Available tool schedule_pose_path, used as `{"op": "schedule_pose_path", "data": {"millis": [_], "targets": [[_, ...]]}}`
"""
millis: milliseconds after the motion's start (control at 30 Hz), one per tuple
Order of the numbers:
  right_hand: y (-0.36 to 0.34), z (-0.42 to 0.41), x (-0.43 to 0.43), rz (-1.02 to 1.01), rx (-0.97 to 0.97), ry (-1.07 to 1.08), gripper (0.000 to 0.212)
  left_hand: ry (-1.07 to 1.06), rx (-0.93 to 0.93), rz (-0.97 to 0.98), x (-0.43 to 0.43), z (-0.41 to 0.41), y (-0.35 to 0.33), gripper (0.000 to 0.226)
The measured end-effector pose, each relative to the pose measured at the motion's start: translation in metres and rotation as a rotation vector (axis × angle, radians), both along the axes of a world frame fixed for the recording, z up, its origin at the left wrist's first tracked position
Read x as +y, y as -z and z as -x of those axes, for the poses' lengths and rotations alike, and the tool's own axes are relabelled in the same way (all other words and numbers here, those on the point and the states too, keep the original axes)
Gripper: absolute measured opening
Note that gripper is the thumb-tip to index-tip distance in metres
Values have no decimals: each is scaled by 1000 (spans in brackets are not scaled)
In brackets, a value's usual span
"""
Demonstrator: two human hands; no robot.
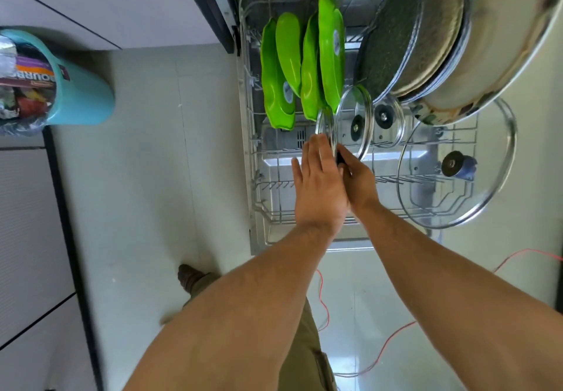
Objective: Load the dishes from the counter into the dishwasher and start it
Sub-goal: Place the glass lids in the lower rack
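Head view: your right hand (359,180) grips black knob of small glass lid (325,125), left hand (320,183) flat-fingered against its face, seating it upright in dishwasher rack (275,185) beside green plates (304,64). Pans (411,40), other lids (457,165) already racked; start pending.

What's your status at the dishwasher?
Right hand grips lid by knob; left hand open, fingers flat on it. Lid upright at rack, between green plates and next lid. Nothing seen blocking.
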State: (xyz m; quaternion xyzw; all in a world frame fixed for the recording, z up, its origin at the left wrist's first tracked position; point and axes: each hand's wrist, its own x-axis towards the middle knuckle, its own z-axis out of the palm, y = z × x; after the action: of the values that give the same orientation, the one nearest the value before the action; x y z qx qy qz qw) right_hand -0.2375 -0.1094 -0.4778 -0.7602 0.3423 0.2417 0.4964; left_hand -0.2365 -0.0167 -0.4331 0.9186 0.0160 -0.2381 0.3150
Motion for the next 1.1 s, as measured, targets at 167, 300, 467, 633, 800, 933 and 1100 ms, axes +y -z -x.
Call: {"op": "schedule_pose_path", "data": {"millis": [167, 300, 467, 633, 800, 933, 1100], "targets": [[-17, -6, 3, 96, 9, -83, 42, 59, 8, -34, 10, 7, -8, 78], [-41, -13, 6, 244, 55, -187, 46, 135, 91, -111, 25, 3, -26, 82], [-81, -11, 18, 287, 7, -130, 49, 226, 144, -160, 72, 2, -59, 79], [-137, 10, 51, 403, -150, -149, 46, 229, 141, -232, 127, 29, -103, 78], [-200, 47, 109, 598, -240, -490, 50, 355, 23, -295, 189, 56, -170, 73], [-257, 72, 178, 627, -352, -663, 53, 421, -107, -318, 251, 70, -231, 70], [-334, 89, 289, 600, -518, -732, 55, 436, -251, -419, 366, 87, -310, 71]]}}
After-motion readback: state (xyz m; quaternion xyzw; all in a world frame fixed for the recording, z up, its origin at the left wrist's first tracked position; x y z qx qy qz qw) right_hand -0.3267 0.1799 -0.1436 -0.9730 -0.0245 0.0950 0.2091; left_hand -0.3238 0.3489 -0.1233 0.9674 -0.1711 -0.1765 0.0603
